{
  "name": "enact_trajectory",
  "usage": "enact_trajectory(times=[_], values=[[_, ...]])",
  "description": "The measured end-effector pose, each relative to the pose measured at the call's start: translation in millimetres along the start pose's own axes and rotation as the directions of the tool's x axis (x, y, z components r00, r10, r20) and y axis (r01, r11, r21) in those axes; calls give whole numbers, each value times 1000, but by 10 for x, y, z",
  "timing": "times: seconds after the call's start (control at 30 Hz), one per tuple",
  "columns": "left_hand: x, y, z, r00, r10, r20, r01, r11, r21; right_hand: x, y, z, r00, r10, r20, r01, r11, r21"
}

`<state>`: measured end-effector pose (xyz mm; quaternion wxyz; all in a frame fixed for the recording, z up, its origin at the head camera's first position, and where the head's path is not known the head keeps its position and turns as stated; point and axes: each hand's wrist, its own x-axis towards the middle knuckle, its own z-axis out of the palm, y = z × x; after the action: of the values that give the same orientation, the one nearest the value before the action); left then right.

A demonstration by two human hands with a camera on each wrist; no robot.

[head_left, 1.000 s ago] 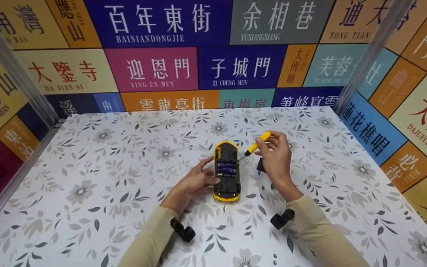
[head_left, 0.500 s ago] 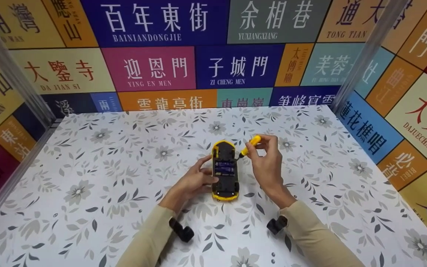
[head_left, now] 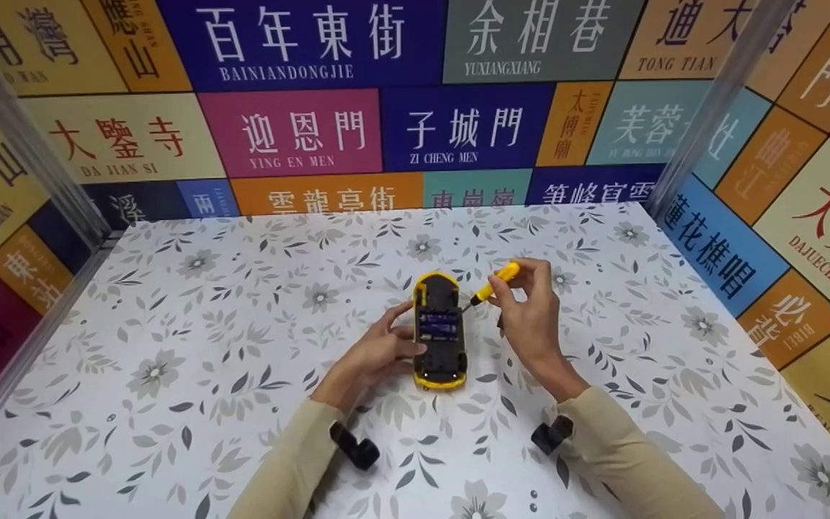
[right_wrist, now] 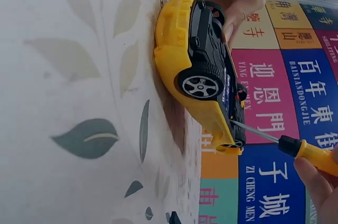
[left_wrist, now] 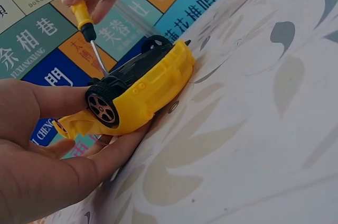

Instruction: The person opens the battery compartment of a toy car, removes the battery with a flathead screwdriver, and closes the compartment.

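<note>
Head view: a yellow toy car (head_left: 440, 331) lies upside down near the middle of the floral tablecloth (head_left: 192, 346), its black underside up. The left hand (head_left: 375, 353) steadies the car's left flank, fingers and thumb pressed along it. The right hand (head_left: 529, 310) pinches a yellow-handled screwdriver (head_left: 491, 287), whose tip meets the underside near the blue batteries (head_left: 438, 328).

Left wrist view: the left hand (left_wrist: 37, 150) cradles the car (left_wrist: 138, 91), thumb on the chassis beside a wheel (left_wrist: 102, 108), fingers beneath the body; the screwdriver (left_wrist: 84, 20) slants down into the underside.

Right wrist view: the screwdriver (right_wrist: 296, 150) shaft touches the car (right_wrist: 198, 71) near its end, fingertips (right_wrist: 317, 182) closed on the handle.
</note>
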<state>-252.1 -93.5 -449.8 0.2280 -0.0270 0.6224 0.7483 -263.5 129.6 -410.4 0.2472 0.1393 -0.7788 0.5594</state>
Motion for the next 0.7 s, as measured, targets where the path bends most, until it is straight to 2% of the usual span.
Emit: enact_trajectory(times=[0.07, 0.17, 0.3, 0.43, 0.5, 0.7], values=[[2, 8, -2, 1000, 0, 2, 0, 1000, 6, 3, 13, -22, 999, 40, -3, -40, 999, 19], [2, 11, 1, 1000, -1, 2, 1, 1000, 3, -10, 26, -27, 998, 57, -15, -56, 998, 18], [-1, 6, 6, 1000, 8, -6, -8, 1000, -7, -21, 21, -6, 1000, 12, -23, -12, 1000, -13], [1, -2, 13, 1000, 14, -7, -14, 999, -31, -16, -4, 0, 999, -47, 14, 47, 998, -36], [0, -5, 17, 1000, 10, -3, -10, 999, -44, -10, -15, -9, 999, -49, 22, 50, 998, -25], [-2, -15, -2, 1000, 6, -4, -6, 1000, -26, -18, -31, -36, 999, 37, -23, -36, 998, 55]])
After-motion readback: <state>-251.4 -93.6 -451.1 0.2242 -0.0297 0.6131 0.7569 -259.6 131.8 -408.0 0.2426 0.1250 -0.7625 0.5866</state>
